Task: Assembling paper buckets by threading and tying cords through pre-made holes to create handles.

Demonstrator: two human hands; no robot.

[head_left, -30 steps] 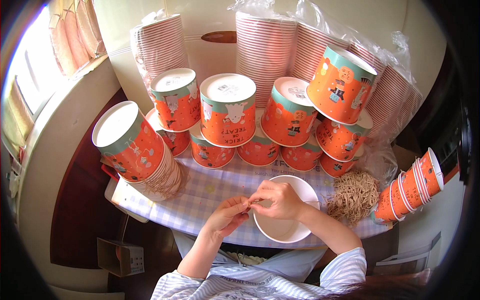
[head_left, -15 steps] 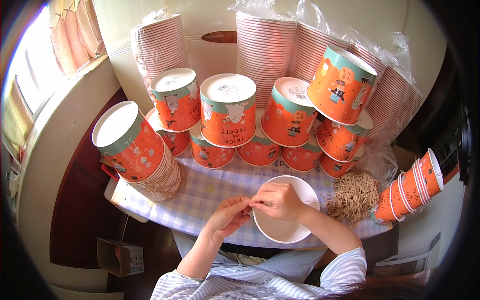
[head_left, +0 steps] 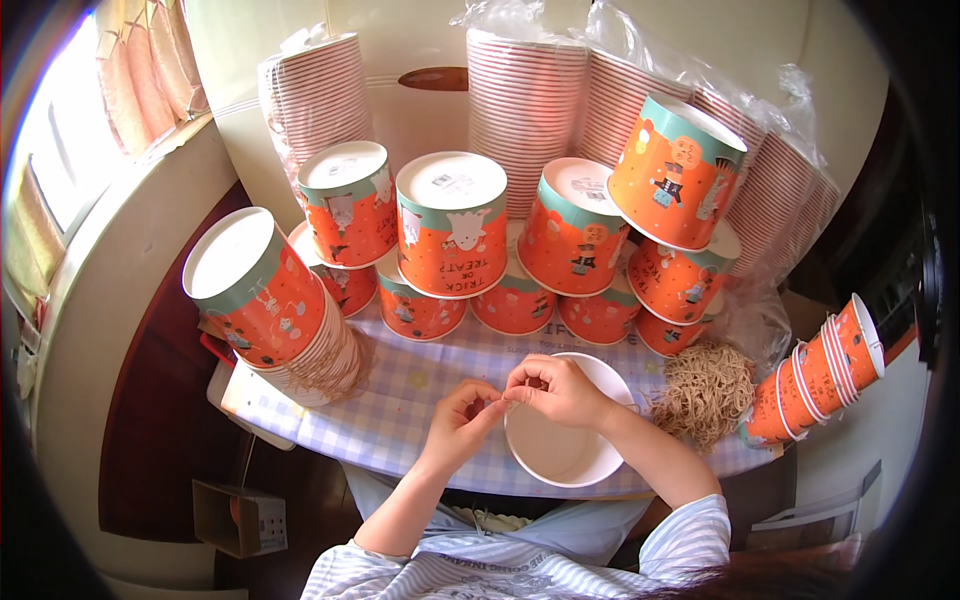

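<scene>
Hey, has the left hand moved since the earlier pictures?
Yes, slightly: judged against the white tub, the left hand has shifted up and right in the picture.

Checked tablecloth (head_left: 400,425) bears orange tubs (head_left: 513,308) and tangled twine (head_left: 704,398).

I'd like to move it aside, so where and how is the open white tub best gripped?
Probably the near rim of the open white tub, approached from the person's side. Its mouth faces up, so a thumb could go inside, fingers outside; the right hand and right forearm cover parts of its far-left and right rim.
</scene>
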